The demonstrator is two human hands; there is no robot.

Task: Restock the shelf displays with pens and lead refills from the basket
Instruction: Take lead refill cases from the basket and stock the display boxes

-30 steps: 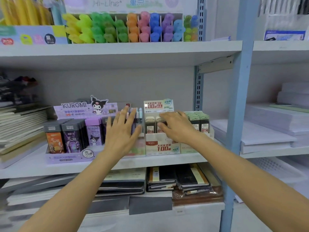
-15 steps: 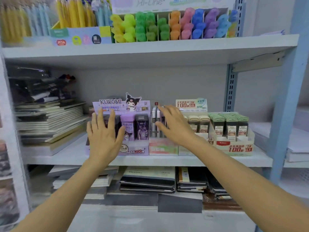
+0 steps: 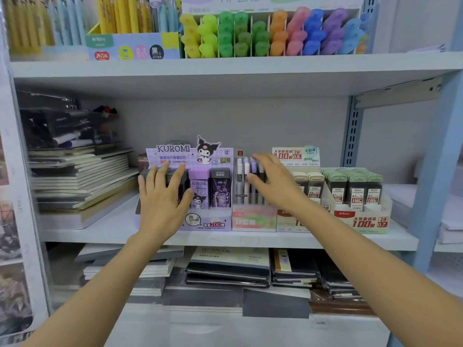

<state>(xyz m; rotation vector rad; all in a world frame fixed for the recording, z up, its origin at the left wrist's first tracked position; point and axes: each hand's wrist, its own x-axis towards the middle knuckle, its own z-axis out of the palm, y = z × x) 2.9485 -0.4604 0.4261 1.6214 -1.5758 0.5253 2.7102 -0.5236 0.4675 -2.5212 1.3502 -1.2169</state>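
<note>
covering kuromi box (image 3: 213, 221) left end: left hand (image 3: 162, 199)

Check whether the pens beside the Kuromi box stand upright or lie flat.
Upright: the pens stand vertically, side by side, partly behind the right hand.

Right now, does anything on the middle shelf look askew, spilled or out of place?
The Kuromi display stands square. The notebook stack to its left is fanned and slanted, its edges uneven. The left hand and right hand are open, holding nothing.
</note>
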